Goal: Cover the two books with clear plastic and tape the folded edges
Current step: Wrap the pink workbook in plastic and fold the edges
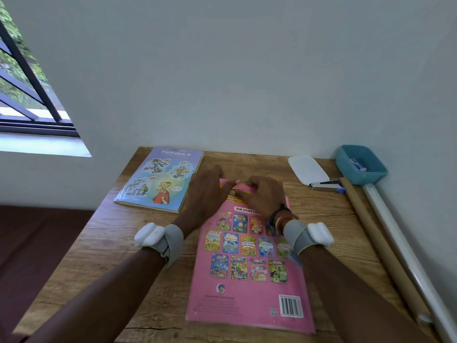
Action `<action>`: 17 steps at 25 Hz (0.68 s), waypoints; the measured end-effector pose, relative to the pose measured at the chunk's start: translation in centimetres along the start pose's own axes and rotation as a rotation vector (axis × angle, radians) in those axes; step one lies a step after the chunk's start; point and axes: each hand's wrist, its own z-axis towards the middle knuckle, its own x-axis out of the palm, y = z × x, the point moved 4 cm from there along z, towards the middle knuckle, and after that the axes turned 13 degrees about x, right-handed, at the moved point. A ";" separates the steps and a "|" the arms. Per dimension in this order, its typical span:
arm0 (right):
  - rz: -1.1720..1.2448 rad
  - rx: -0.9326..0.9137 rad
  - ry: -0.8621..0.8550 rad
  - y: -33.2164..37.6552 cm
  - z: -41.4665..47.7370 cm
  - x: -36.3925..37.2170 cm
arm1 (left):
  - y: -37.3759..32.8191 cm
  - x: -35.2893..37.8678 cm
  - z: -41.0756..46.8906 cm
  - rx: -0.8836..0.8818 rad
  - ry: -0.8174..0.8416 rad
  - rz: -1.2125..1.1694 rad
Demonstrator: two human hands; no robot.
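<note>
1. Pink paperback book (249, 276): lies back cover up, barcode toward the viewer, on the wood-grain table (103, 243), right of the table's centre.
2. Left hand (205, 194): fingers stretched forward and nearly straight, resting on the far left corner of the pink book.
3. Right hand (262, 196): fingers curled over the book's far edge, gripping it, with the fingertips just beside the left thumb.
4. Each wrist carries a grey band with a white module.
5. Lilac-and-blue comic book (160, 179): flat, front cover up, at the table's far left corner, apart from the pink book.
6. White rectangular lid (308, 169) and black-and-silver stapler (326, 185): at the far right of the table, the stapler just in front of the lid.
7. Teal plastic tub (346, 162): beside the wall, right of the lid.
8. Brown cardboard roll (378, 243) and white roll (408, 256): side by side along the right edge.
</note>
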 end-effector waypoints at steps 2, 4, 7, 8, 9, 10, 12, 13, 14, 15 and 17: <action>-0.018 0.039 0.084 -1.2 1.2 -1.1 | 1.0 0.3 -0.1 -0.264 0.003 -0.297; -0.102 0.058 0.149 -2.6 1.9 -2.2 | 2.4 0.5 -0.6 -0.440 -0.036 -0.563; -0.176 0.089 0.220 -4.4 2.4 -3.1 | 3.6 0.4 -1.9 -0.494 -0.040 -0.741; -0.179 0.090 0.238 -4.6 2.5 -3.1 | 3.3 0.3 -2.1 -0.477 -0.054 -0.744; -0.187 0.091 0.260 -4.6 2.6 -3.1 | 2.9 0.0 -2.2 -0.450 -0.089 -0.720; -0.187 0.095 0.290 -4.6 2.7 -3.0 | 2.3 -0.2 -2.3 -0.418 -0.138 -0.682; -0.153 0.123 0.354 -4.6 3.0 -3.0 | 1.1 -0.5 -2.3 -0.363 -0.260 -0.622; -0.135 0.138 0.379 -4.8 3.2 -3.1 | 0.8 -0.6 -2.3 -0.351 -0.308 -0.613; -0.124 0.149 0.402 -5.1 3.4 -3.3 | 0.7 -0.5 -2.3 -0.345 -0.337 -0.604; -0.120 0.156 0.431 -5.3 3.5 -3.5 | 0.8 -0.4 -2.4 -0.340 -0.350 -0.587; -0.113 0.161 0.499 -5.4 3.8 -3.7 | 0.8 -0.4 -2.8 -0.339 -0.362 -0.549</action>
